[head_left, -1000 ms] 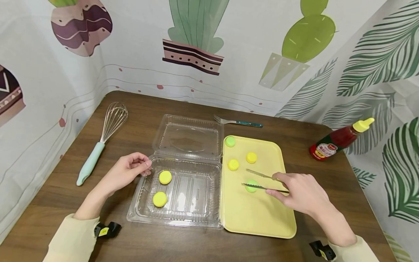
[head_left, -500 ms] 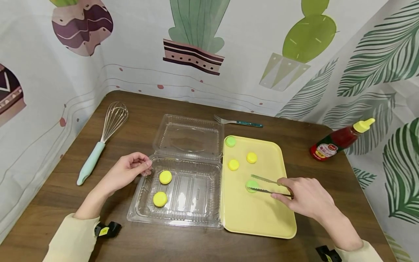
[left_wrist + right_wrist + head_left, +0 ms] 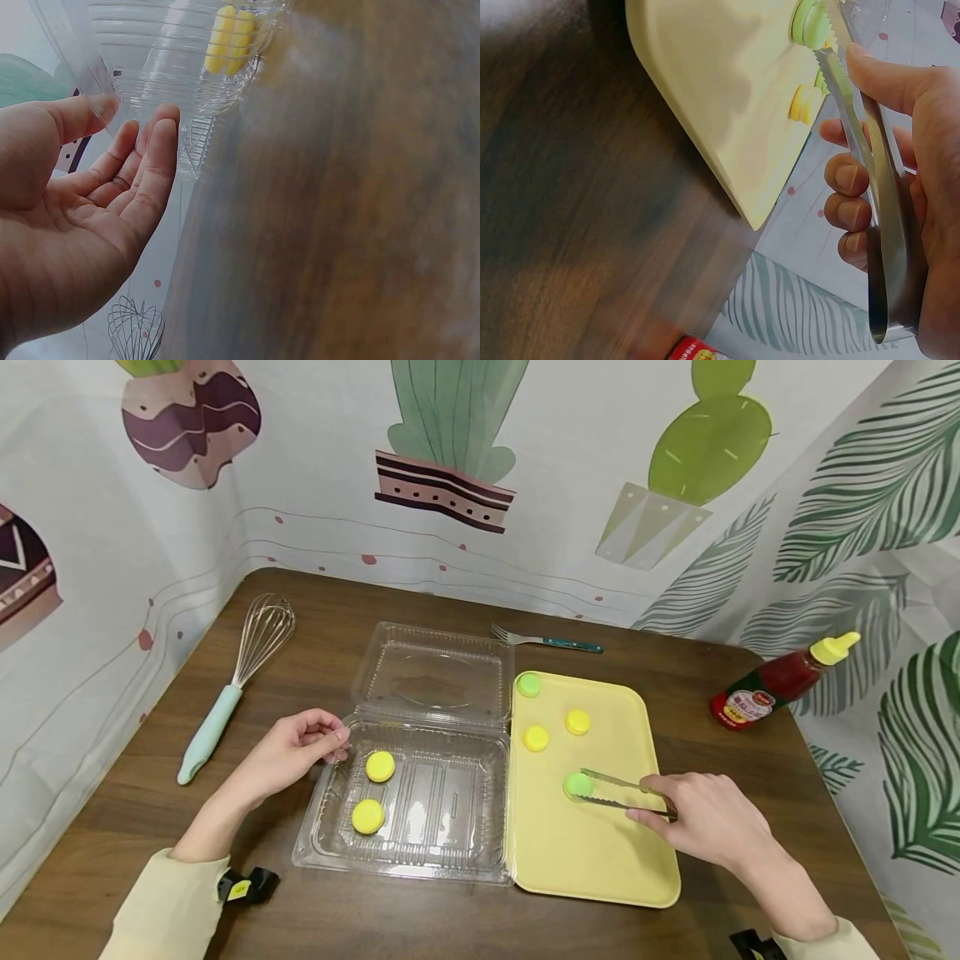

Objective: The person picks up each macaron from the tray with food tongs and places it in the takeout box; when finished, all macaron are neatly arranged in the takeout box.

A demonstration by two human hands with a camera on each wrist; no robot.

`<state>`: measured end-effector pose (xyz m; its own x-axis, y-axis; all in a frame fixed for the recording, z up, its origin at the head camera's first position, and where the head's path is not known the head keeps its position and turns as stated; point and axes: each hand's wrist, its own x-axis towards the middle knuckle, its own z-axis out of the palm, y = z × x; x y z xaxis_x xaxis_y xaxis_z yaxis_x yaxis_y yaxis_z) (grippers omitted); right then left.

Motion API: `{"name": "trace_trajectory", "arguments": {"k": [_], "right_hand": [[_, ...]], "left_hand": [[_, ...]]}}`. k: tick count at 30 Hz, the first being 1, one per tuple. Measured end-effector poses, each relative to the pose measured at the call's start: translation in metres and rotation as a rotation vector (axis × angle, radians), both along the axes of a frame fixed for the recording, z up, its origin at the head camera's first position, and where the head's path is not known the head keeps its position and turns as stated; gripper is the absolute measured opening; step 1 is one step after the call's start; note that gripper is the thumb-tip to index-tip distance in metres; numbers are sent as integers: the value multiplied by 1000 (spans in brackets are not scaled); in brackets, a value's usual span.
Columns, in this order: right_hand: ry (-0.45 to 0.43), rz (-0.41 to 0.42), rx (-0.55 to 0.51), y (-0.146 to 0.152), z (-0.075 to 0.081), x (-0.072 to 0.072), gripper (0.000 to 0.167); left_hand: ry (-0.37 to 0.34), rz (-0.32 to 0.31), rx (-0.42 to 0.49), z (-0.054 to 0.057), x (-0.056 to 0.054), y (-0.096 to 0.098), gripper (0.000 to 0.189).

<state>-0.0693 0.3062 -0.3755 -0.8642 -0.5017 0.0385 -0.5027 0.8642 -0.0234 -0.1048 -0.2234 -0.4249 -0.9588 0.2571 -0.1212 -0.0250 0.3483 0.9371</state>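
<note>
My left hand (image 3: 296, 747) holds the left rim of an open clear plastic clamshell container (image 3: 420, 858), thumb on one side and fingers on the other. Two yellow macarons (image 3: 380, 767) lie at the left inside it. With my right hand (image 3: 708, 814) I grip metal tongs (image 3: 877, 172); their serrated tips stand apart on either side of a green macaron (image 3: 578, 785). That macaron rests on a yellow tray (image 3: 600, 868), right of the container. Also on the tray are another green macaron (image 3: 528, 684) and two yellow macarons (image 3: 577, 722).
A whisk (image 3: 225, 702) with a pale green handle lies at the left of the wooden table. Behind the tray is a fork (image 3: 555, 642). A red sauce bottle (image 3: 772, 685) with a yellow cap stands at the back right.
My right hand has drawn back slightly to the right and down with the tongs, so their tips now flank the green macaron. My left hand has stayed in place.
</note>
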Motion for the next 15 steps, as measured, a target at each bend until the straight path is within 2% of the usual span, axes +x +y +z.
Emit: {"name": "trace_trajectory", "arguments": {"k": [15], "right_hand": [[-10, -7, 4, 0, 0, 0, 25]], "left_hand": [[4, 1, 0, 0, 0, 0, 25]]}}
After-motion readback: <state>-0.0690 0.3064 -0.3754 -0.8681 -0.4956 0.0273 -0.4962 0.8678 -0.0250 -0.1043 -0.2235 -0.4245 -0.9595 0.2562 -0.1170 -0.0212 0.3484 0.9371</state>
